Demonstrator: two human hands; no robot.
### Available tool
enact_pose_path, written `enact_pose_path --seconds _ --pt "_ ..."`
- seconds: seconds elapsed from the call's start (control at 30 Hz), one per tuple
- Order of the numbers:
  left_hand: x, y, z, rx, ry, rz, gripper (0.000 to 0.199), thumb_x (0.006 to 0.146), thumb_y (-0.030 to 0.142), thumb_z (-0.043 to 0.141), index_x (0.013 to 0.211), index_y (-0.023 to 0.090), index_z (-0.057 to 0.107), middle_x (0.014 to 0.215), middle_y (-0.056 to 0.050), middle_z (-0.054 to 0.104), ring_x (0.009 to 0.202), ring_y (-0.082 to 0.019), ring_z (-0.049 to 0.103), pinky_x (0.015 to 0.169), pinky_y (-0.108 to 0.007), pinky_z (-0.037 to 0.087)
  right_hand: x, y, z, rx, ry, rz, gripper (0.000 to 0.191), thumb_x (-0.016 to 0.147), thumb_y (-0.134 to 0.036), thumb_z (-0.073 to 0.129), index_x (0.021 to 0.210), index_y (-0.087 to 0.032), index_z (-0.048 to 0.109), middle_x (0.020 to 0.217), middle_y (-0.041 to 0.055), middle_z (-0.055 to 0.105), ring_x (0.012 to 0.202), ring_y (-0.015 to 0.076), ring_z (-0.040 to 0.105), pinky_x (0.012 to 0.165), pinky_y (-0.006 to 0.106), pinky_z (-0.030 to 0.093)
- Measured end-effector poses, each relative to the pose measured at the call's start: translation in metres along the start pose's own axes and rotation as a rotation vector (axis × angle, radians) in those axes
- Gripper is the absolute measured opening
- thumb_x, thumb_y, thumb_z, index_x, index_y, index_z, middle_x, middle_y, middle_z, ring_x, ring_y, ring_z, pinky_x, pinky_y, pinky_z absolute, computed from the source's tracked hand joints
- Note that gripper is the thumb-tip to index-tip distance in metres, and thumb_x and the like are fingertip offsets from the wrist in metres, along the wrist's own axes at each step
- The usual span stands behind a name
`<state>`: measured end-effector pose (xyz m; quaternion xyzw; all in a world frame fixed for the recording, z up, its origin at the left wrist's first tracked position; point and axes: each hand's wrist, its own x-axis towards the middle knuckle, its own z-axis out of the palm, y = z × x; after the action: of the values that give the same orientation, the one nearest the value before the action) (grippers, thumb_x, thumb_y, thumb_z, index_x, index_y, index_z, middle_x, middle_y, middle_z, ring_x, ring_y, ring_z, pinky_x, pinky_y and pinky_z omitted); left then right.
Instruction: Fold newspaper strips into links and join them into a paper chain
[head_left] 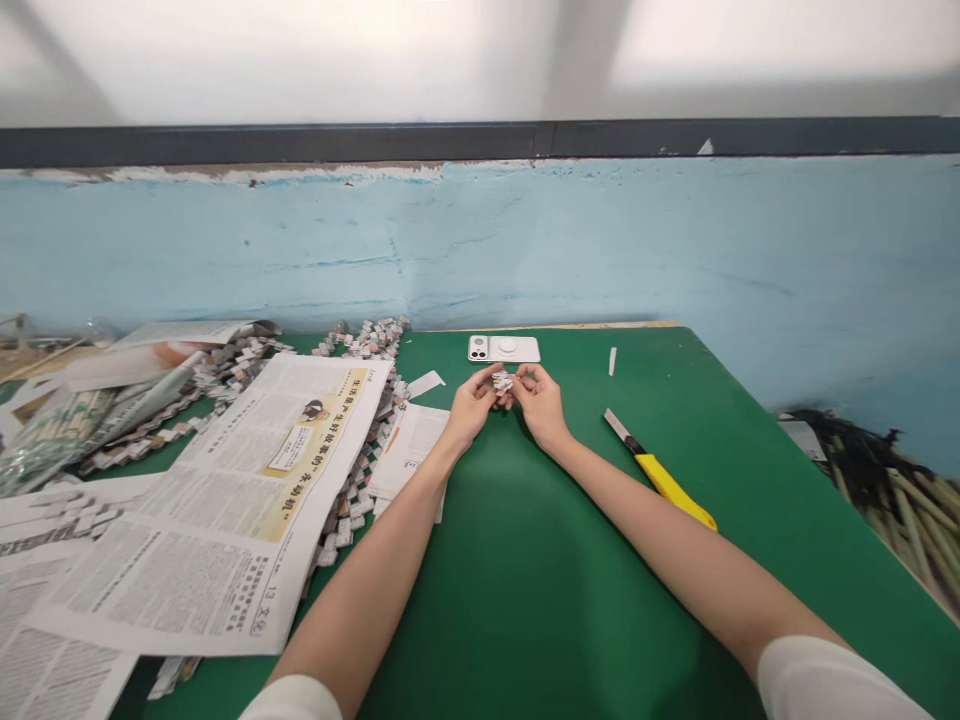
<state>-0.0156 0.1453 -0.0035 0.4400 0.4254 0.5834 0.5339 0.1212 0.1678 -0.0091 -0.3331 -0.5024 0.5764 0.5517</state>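
A small folded paper piece (502, 382) is pinched between my two hands above the green table (525, 560). My left hand (474, 402) holds its left side with bent fingers. On its right side, the fingertips of my right hand (540, 402) are closed on it. Just beyond my hands lies a white phone (504, 349) with a round disc on its back. To the right of my right forearm is a yellow-handled knife (671, 487), its blade pointing away from me. A thin white paper strip (613, 361) lies farther back.
Printed newspaper sheets (225, 510) cover the left side, over woven chains of folded paper (367, 340). Smaller paper sheets (409, 450) lie beside my left forearm. A blue wall (525, 245) borders the table's back; bundled sticks (915, 520) lie beyond its right edge.
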Motion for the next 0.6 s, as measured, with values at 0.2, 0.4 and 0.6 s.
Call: enact_pose_path --seconds 0.2,0.4,0.6 --pt "-0.0008 -0.0008 0.0037 0.104 -0.008 0.025 0.048 0.079 0.026 0.079 0.125 0.014 0.072 0.082 -0.004 0.069 0.064 -0.012 0.059 0.063 -0.025 0.048 0.0041 0.0041 -0.0064 0.064 0.057 0.005 0.050 0.077 -0.056 0.082 0.097 -0.025 0.048 0.069 -0.0044 0.067 0.054 0.0139 0.060 0.056 0.029 0.054" --pt "-0.0027 -0.0003 0.0042 0.174 0.058 0.047 0.040 0.079 0.048 0.080 0.098 0.013 0.079 0.079 -0.005 0.072 0.063 -0.013 0.057 0.059 -0.025 0.044 0.0025 0.0001 -0.0043 0.074 0.064 0.015 0.048 0.078 -0.053 0.083 0.095 -0.024 0.049 0.070 -0.0044 0.067 0.053 0.0124 0.059 0.053 0.026 0.050" --pt "-0.0037 0.0010 0.0021 0.213 0.198 0.132 0.040 0.078 0.052 0.080 0.067 0.016 0.068 0.068 -0.002 0.064 0.065 -0.013 0.055 0.064 -0.026 0.043 0.0023 -0.0009 -0.0037 0.135 0.008 0.042 0.046 0.082 -0.053 0.081 0.097 -0.024 0.047 0.069 -0.0039 0.069 0.049 0.0104 0.057 0.046 0.021 0.041"
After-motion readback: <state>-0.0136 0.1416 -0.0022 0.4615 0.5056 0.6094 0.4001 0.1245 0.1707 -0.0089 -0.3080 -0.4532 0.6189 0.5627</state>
